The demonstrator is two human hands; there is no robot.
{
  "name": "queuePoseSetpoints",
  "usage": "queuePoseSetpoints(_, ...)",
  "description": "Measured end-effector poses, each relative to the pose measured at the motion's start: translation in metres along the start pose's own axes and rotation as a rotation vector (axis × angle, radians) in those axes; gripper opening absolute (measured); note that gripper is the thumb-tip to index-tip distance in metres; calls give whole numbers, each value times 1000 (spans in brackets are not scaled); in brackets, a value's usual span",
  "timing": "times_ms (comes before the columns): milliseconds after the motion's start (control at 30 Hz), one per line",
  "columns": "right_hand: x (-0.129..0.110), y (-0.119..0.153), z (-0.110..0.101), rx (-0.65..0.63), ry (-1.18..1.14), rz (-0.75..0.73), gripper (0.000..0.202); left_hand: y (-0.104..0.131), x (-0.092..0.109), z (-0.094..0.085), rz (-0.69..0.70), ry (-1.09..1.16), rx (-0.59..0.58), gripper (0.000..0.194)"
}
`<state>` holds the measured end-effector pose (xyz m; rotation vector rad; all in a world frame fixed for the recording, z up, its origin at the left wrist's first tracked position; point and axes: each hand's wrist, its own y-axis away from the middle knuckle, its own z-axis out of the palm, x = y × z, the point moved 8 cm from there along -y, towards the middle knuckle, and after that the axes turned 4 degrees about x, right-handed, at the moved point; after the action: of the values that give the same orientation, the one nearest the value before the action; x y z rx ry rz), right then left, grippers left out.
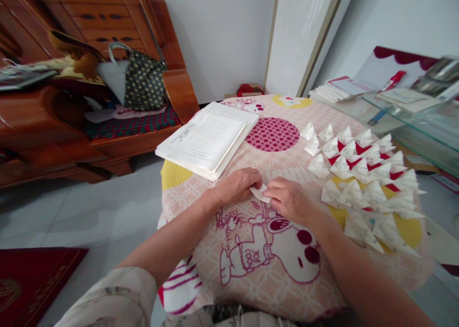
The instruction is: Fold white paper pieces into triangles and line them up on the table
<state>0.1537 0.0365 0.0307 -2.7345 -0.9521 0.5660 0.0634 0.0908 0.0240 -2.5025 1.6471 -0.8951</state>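
Observation:
Near the middle of the cloth-covered table, a small folded white paper (261, 193) is held between both hands. My left hand (238, 186) has its fingers closed on the paper's left end. My right hand (289, 197) pinches its right end. Beyond my left hand lies a thick stack of printed paper sheets (204, 143). To the right of my right hand, several folded white paper pieces with pointed tips (373, 193) stand in rows on the cloth.
The table (251, 288) wears a patterned pink cloth. At the right are a glass shelf (423, 126) and a pile of papers (335, 92). A wooden bench (118, 150) with a checked bag (143, 81) stands at the left.

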Motion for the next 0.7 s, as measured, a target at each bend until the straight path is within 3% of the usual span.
queuePoseSetpoints(200, -1, 0, 11, -120, -16, 25, 11, 12, 12, -10, -52, 21, -90, 32)
queuePoseSetpoints(300, -2, 1, 11, -139, -30, 51, 11, 15, 24, -7, -82, 44, -144, 21)
queuePoseSetpoints(433, 0, 2, 10, -132, -90, 75, 12, 15, 24, -5, -149, 8, -90, 6)
queuePoseSetpoints(700, 10, 2, 4, -107, -135, 134, 17, 19, 14, 1, -219, -11, -59, 6)
